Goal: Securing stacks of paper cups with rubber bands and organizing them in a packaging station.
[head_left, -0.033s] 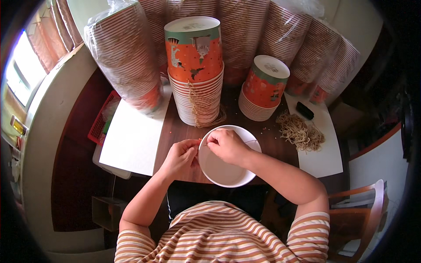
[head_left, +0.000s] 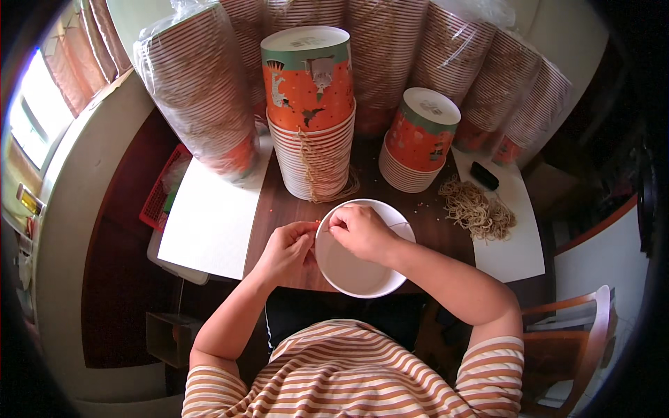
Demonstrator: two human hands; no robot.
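A paper bucket [head_left: 369, 279] with a white inside stands mouth up at the table's front edge. My right hand [head_left: 362, 231] reaches over its mouth, with thumb and fingers pinched on a thin cord just inside the left wall. A length of cord [head_left: 400, 224] shows at the far right of the inner wall. My left hand [head_left: 287, 249] is at the outside of the left wall, close to the right fingertips. Its thumb and fingers are pressed together near the rim; what lies between them is hidden.
Upside-down stacks of orange and green buckets, a tall one [head_left: 310, 90] and a shorter one [head_left: 421, 139], stand beyond. A bundle of tan cords [head_left: 479, 209] and a black object [head_left: 484, 175] lie right. Plastic-wrapped stacks [head_left: 198, 83] line the back. A wooden chair [head_left: 592, 334] stands right.
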